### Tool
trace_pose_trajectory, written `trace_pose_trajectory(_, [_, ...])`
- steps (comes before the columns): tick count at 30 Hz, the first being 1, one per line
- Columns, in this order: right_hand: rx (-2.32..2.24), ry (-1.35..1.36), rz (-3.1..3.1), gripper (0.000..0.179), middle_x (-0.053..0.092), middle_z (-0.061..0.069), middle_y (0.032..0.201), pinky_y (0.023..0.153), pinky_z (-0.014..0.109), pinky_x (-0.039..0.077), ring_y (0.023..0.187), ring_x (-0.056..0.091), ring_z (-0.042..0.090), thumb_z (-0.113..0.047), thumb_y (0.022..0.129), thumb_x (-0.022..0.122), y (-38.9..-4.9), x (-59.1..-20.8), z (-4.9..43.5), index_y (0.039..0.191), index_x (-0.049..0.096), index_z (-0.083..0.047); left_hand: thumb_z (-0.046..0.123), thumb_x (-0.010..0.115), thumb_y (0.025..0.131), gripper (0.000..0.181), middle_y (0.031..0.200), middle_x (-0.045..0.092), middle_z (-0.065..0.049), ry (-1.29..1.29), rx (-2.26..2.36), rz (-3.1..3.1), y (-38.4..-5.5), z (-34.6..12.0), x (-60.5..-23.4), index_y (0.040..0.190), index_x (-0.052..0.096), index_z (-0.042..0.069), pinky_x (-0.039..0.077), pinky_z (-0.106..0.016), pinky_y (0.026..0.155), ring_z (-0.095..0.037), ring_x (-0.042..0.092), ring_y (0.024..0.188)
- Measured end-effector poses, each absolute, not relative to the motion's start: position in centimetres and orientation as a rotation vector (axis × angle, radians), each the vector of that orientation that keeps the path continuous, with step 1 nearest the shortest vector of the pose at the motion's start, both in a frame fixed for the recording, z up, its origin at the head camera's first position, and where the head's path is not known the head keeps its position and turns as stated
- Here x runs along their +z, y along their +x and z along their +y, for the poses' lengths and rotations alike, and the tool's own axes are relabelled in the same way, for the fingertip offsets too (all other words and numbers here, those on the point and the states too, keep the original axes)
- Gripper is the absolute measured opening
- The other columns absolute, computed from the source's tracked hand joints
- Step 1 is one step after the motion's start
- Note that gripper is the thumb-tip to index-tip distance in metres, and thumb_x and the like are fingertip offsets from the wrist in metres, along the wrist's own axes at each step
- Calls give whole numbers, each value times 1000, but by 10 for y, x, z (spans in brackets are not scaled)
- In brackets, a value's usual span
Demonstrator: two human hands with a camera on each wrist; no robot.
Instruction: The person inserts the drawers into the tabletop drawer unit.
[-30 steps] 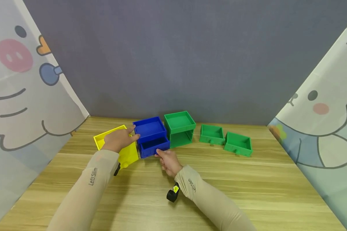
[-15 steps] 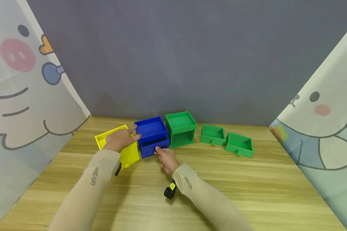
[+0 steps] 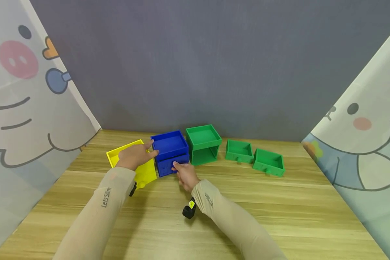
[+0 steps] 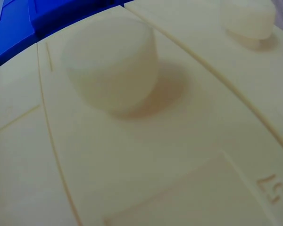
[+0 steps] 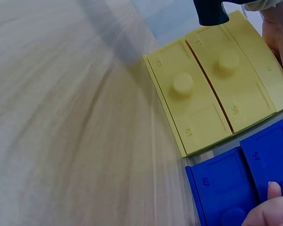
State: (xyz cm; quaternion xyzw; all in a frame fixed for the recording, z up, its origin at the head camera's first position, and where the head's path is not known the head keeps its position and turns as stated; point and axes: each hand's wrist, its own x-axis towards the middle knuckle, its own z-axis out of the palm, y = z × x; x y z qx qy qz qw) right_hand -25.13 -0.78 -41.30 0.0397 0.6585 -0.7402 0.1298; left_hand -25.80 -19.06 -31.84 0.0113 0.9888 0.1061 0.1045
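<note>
My left hand [image 3: 134, 157] lies across the yellow two-drawer cabinet [image 3: 146, 173], its index finger and thumb reaching straight to the left edge of the blue cabinet [image 3: 169, 143]. At the front of that blue cabinet, my right hand [image 3: 186, 176] pinches the upper blue drawer [image 5: 276, 153] where its knob would be; the fingers hide the knob. This drawer stands slightly proud of the lower blue drawer [image 5: 217, 181], leaving a thin dark gap under the top tray. In the left wrist view, a round yellow knob [image 4: 113, 66] fills much of the frame.
Right of the blue cabinet stands a green cabinet [image 3: 203, 135] with an open front. Two loose green drawers, one [image 3: 239, 157] beside another [image 3: 268, 167], lie farther right on the wooden table [image 3: 279, 209]. A grey backdrop [image 3: 195, 72] rises behind everything.
My right hand has pushed the upper blue drawer inward, away from me, so its inside no longer shows. The left hand keeps its place at the blue cabinet's side.
</note>
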Motion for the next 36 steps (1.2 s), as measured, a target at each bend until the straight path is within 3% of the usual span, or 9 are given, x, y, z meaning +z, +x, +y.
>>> trace_pose_trajectory(12, [-2131,128,1916,29,39,-5,54,37,16,24,43,29,3,-21,98,56,-258,-412,-8,98,65,6,60,36,95,70,71,57,-8,11,280,2917,-256,-188,-318,153,22,22,30,-33,53,-20,41,55])
trace_pose_trajectory(19, [-2088,107,1907,32,49,-3,65,38,16,25,43,30,2,-23,97,57,-257,-403,-3,105,65,7,60,37,95,71,67,54,-7,16,279,2930,-257,-187,-316,153,23,22,29,-33,52,-20,40,54])
trace_pose_trajectory(21, [-2052,79,1918,35,47,-4,61,38,16,25,43,30,2,-25,97,57,-258,-405,-1,107,65,7,59,37,95,70,65,53,-7,8,268,2935,-257,-187,-318,153,23,22,29,-32,51,-19,38,52])
trace_pose_trajectory(29, [-1865,-3,2007,41,36,-7,52,38,17,26,43,29,3,-36,96,57,-264,-415,40,106,65,3,55,41,96,65,50,34,0,36,191,3075,-258,-181,-328,148,38,17,23,-27,42,-13,23,41])
trace_pose_trajectory(32, [-1818,-5,2040,45,35,-7,53,38,16,27,43,29,3,-36,98,54,-267,-415,65,115,63,5,47,50,95,57,64,54,-8,134,196,3239,-257,-173,-331,140,51,12,34,-31,42,-19,37,46])
trace_pose_trajectory(36, [-1818,12,2059,48,35,-7,54,39,15,28,44,29,2,-34,100,51,-272,-418,103,124,57,7,36,56,93,48,103,63,-21,402,221,3436,-257,-154,-330,132,60,10,48,-45,66,-34,54,77])
